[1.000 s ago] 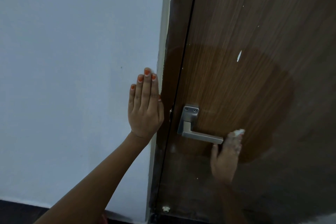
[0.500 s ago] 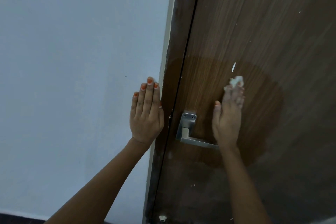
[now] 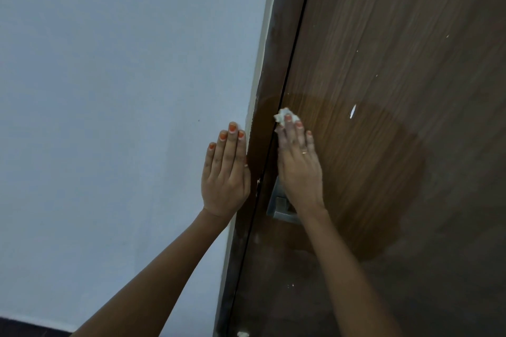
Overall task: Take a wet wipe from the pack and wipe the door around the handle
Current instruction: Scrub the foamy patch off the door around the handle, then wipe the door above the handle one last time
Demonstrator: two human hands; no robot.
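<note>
My right hand (image 3: pixel 299 169) presses a crumpled white wet wipe (image 3: pixel 284 115) flat against the brown wooden door (image 3: pixel 397 90), just above the handle and close to the door's left edge. The metal lever handle (image 3: pixel 280 206) is mostly hidden behind that hand; only its plate and the start of the lever show. A large darker wet patch (image 3: pixel 383 186) surrounds the handle area. My left hand (image 3: pixel 226 175) lies flat and open on the white wall (image 3: pixel 123 90), fingers together, beside the door frame. The wipe pack is not in view.
The dark door frame (image 3: pixel 269 90) runs between wall and door, with a black gap along the door's edge. Small white paint flecks (image 3: pixel 353 111) dot the door. A dark floor strip (image 3: pixel 24 328) shows at the bottom left.
My right hand with the wipe has swept up from below the lever and then left, now above the handle at the door's edge. The left hand has stayed on the wall.
</note>
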